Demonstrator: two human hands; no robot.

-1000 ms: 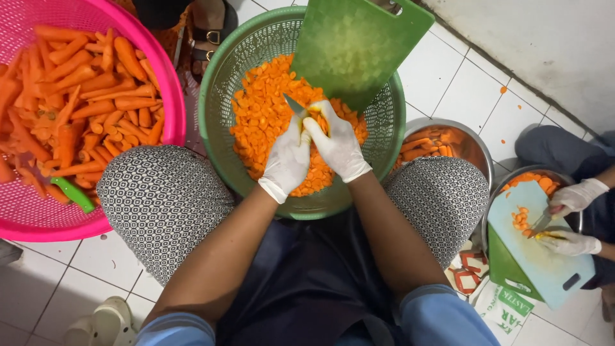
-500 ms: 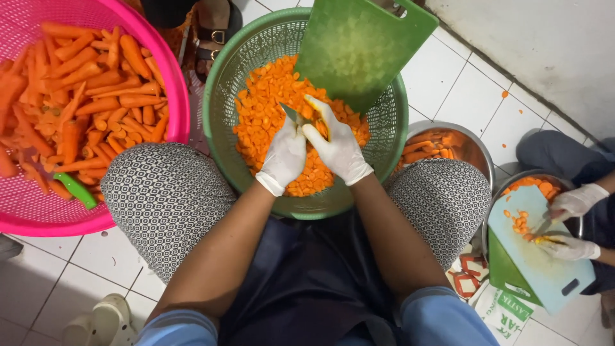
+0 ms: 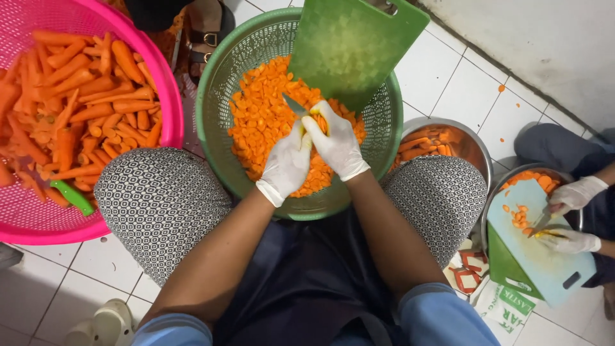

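Note:
Both my hands wear white gloves and meet over a green basket (image 3: pixel 218 96) full of sliced carrot rounds (image 3: pixel 262 128). My right hand (image 3: pixel 338 146) grips a small knife (image 3: pixel 295 106) whose blade points up and to the left. My left hand (image 3: pixel 286 165) presses against it, closed around a carrot piece (image 3: pixel 320 122) that is mostly hidden between the fingers. A green cutting board (image 3: pixel 352 45) leans in the far side of the basket, just beyond my hands.
A pink basket (image 3: pixel 128 211) of whole peeled carrots (image 3: pixel 83 102) with a green peeler (image 3: pixel 72 196) sits at my left knee. A steel bowl of carrots (image 3: pixel 471 144) stands on the right. Another person's gloved hands (image 3: pixel 570 218) slice carrot on a pale board (image 3: pixel 532 256) at far right.
My hands stay together over the green basket and have shifted only slightly while working the knife. The other person's hands keep slicing on their board.

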